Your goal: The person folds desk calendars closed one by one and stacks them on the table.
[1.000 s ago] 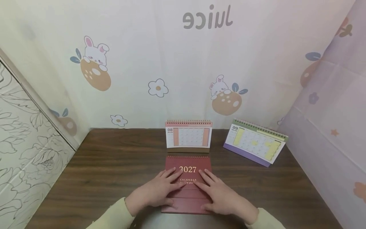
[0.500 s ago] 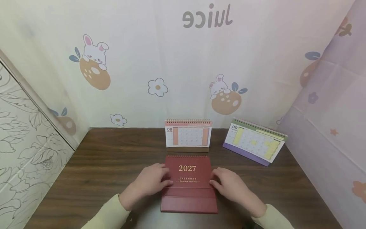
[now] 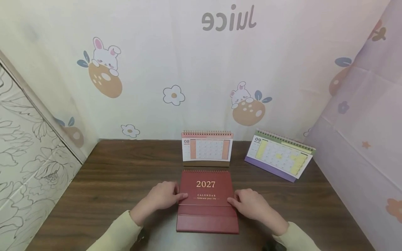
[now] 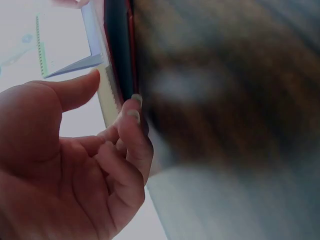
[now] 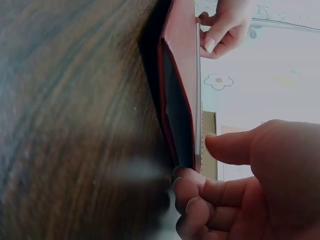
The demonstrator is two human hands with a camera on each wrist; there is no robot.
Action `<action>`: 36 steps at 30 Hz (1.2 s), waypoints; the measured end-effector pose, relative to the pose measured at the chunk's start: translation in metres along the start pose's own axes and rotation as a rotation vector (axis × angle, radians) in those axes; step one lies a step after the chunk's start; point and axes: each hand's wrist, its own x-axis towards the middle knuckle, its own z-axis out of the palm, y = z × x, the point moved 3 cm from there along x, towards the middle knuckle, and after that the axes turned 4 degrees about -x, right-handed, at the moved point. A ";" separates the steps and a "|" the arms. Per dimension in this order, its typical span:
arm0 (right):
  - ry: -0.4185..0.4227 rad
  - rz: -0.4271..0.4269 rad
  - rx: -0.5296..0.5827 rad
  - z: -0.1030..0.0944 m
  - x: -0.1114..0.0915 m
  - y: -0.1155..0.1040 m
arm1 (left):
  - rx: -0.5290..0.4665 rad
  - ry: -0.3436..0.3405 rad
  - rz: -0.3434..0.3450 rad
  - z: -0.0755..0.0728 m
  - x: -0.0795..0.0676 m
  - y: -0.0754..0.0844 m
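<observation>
A dark red desk calendar (image 3: 207, 221) with "2027" in gold on its cover lies in front of me in the head view. At its left edge my left hand (image 3: 161, 196) has the thumb over the cover, with the other fingers curled at the side. Opposite, my right hand (image 3: 252, 204) holds the right edge in the same manner, thumb on top. From the right wrist view, the red calendar (image 5: 184, 45) shows a narrow dark gap between its cover and base, with fingertips at that edge. The left wrist view also shows this gap beside curled fingers.
Behind the red calendar stands a pink-topped calendar (image 3: 208, 150) marked 08. A green and purple calendar (image 3: 279, 155) marked 09 stands angled at the back right. The brown wooden table (image 3: 125, 167) meets a printed curtain (image 3: 141, 69) at the back.
Both hands have slid outward from lying spread on the red cover to its left and right edges, where their fingers have curled. The calendars have stayed in place.
</observation>
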 end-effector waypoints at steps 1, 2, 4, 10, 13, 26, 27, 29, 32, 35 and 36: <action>0.000 0.001 0.002 0.000 0.000 0.000 | -0.004 -0.009 0.003 0.001 0.000 0.000; -0.001 0.003 0.004 0.001 0.000 0.000 | -0.002 -0.013 0.008 0.002 0.001 0.001; -0.005 0.003 0.016 0.002 -0.001 0.000 | -0.006 -0.018 0.015 0.003 0.002 0.001; -0.012 -0.034 0.064 0.002 -0.004 -0.001 | -0.011 -0.009 0.014 0.005 0.002 0.001; -0.029 -0.058 0.099 0.002 -0.004 -0.003 | -0.011 0.000 0.005 0.004 0.000 -0.002; -0.059 -0.122 0.181 0.010 0.008 -0.033 | -0.082 0.007 -0.108 -0.016 -0.016 -0.028; -0.060 -0.127 0.190 0.010 0.010 -0.036 | -0.085 0.011 -0.116 -0.019 -0.018 -0.031; -0.056 -0.139 0.208 0.010 0.013 -0.043 | -0.095 0.015 -0.132 -0.023 -0.021 -0.036; -0.051 -0.154 0.228 0.013 0.017 -0.051 | -0.106 0.022 -0.160 -0.030 -0.027 -0.043; -0.042 -0.178 0.235 0.017 0.020 -0.061 | -0.113 0.032 -0.181 -0.035 -0.032 -0.052; -0.040 -0.186 0.237 0.018 0.021 -0.064 | -0.111 0.039 -0.183 -0.037 -0.033 -0.056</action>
